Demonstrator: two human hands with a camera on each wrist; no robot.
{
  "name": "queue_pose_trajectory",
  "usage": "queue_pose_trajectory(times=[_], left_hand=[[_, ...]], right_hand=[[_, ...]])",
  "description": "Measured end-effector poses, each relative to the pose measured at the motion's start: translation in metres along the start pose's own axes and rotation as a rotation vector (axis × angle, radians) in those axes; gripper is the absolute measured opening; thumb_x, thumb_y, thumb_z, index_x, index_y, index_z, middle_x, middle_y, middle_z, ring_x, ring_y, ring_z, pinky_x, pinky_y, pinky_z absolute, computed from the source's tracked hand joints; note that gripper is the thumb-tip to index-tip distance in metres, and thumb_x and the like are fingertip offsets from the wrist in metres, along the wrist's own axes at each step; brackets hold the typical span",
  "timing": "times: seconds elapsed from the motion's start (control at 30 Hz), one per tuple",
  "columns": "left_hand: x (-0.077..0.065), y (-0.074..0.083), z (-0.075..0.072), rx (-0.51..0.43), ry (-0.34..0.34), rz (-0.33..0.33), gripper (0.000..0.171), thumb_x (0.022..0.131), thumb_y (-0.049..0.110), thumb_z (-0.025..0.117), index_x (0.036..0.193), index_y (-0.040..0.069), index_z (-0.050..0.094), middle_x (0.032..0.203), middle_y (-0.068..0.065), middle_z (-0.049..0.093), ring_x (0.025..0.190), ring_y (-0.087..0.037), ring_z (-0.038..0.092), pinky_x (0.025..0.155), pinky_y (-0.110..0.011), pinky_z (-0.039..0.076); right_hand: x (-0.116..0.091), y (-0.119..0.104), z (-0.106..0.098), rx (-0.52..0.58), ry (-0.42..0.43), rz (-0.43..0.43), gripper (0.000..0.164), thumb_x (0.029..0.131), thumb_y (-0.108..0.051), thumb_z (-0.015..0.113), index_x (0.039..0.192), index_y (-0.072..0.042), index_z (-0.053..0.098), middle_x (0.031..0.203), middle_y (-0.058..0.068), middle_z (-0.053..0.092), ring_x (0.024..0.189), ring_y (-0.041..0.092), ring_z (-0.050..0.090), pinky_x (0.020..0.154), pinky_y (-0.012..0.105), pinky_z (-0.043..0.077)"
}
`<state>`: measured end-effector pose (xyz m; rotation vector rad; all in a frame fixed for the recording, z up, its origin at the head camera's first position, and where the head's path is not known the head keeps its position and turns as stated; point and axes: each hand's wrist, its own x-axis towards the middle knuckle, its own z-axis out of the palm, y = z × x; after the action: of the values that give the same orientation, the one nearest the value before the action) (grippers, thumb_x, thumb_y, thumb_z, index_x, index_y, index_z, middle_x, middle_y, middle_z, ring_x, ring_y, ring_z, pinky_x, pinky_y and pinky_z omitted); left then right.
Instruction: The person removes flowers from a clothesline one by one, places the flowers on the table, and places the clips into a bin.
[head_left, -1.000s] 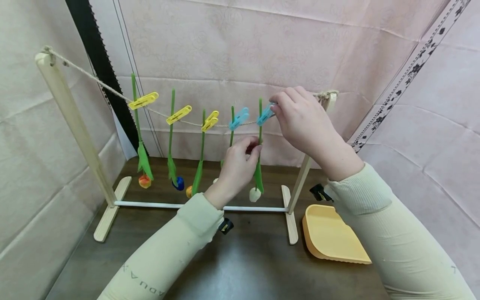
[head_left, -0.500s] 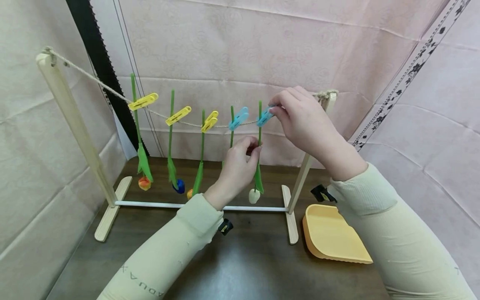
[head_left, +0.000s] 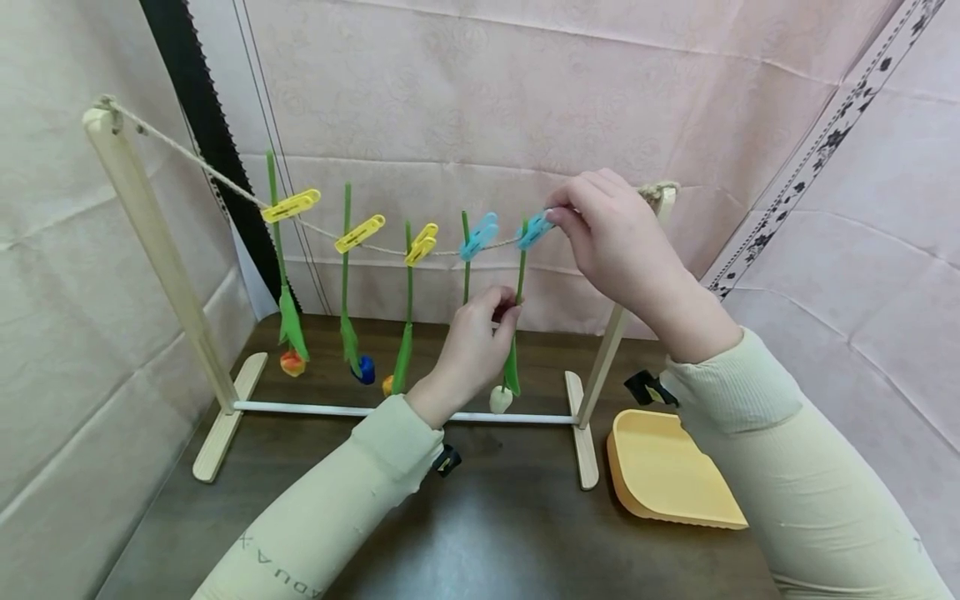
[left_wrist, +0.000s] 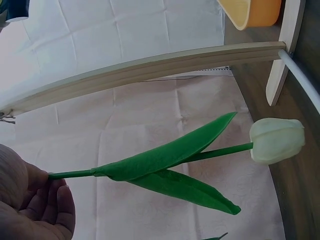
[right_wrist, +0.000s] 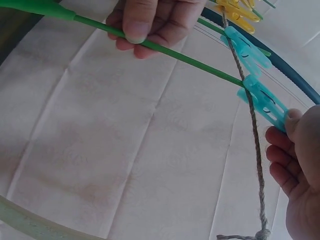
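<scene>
My left hand [head_left: 480, 335] pinches the green stem of a white tulip [left_wrist: 277, 141], which hangs head down. With thumb and fingers, my right hand [head_left: 617, 233] grips the handle end of a blue clothespin [right_wrist: 267, 104] at the right part of the rope [right_wrist: 258, 165]. The stem's upper end reaches this clothespin, only a short tip showing above it in the head view. Just left, a second blue clothespin [head_left: 479, 236] holds another stem [head_left: 467, 279], its lower part hidden behind my left hand. Farther left, yellow clothespins [head_left: 360, 234] hold an orange tulip [head_left: 292, 362], a blue tulip [head_left: 365, 370] and a yellow-orange tulip [head_left: 387, 385].
The rope runs between two wooden posts [head_left: 153, 233] joined low down by a white rod [head_left: 315, 408]. A yellow tray [head_left: 671, 471] sits on the dark table [head_left: 487, 533] beside the right foot [head_left: 582, 433]. Pale cloth [head_left: 465, 92] hangs behind.
My left hand has drawn the white tulip down a little, so less stem stands above the blue clothespin. My right hand stays on the clothespin, shifting only slightly.
</scene>
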<state>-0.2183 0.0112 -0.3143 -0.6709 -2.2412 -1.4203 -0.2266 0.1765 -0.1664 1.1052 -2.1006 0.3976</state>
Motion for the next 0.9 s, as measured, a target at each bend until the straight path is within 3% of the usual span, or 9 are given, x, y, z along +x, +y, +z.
queue_pose_trajectory(times=[0.27, 0.53, 0.7, 0.9], left_hand=[[-0.002, -0.001, 0.001, -0.004, -0.001, 0.023, 0.01, 0.098, 0.009, 0.057, 0.105, 0.005, 0.062, 0.097, -0.002, 0.063, 0.088, -0.012, 0.059, 0.076, -0.027, 0.051], [-0.013, -0.003, -0.003, 0.012, -0.017, 0.025, 0.006, 0.097, 0.01, 0.057, 0.101, 0.009, 0.062, 0.093, 0.002, 0.061, 0.083, -0.009, 0.055, 0.074, -0.027, 0.049], [-0.026, -0.003, -0.011, 0.046, -0.029, 0.0, 0.008, 0.097, 0.013, 0.059, 0.102, 0.012, 0.064, 0.093, 0.005, 0.06, 0.084, -0.008, 0.055, 0.073, -0.026, 0.05], [-0.039, -0.006, -0.029, 0.08, -0.058, 0.054, 0.009, 0.097, 0.015, 0.058, 0.104, 0.012, 0.064, 0.091, 0.007, 0.058, 0.081, -0.008, 0.054, 0.071, -0.027, 0.05]], right_hand=[[0.0, -0.003, -0.009, 0.012, 0.037, 0.109, 0.007, 0.095, -0.006, 0.061, 0.093, 0.0, 0.063, 0.085, 0.01, 0.062, 0.08, 0.025, 0.048, 0.073, 0.035, 0.036], [-0.007, -0.005, -0.019, 0.035, 0.031, 0.127, 0.009, 0.096, -0.005, 0.06, 0.1, 0.003, 0.063, 0.091, 0.011, 0.063, 0.085, 0.027, 0.051, 0.077, 0.036, 0.037], [-0.02, -0.007, -0.026, 0.038, 0.023, 0.158, 0.014, 0.095, -0.004, 0.059, 0.106, 0.004, 0.06, 0.096, 0.012, 0.061, 0.092, 0.028, 0.053, 0.084, 0.038, 0.038], [-0.042, -0.007, -0.03, 0.059, 0.05, 0.198, 0.022, 0.093, -0.006, 0.063, 0.112, 0.002, 0.06, 0.102, 0.01, 0.065, 0.098, 0.026, 0.06, 0.089, 0.039, 0.043]])
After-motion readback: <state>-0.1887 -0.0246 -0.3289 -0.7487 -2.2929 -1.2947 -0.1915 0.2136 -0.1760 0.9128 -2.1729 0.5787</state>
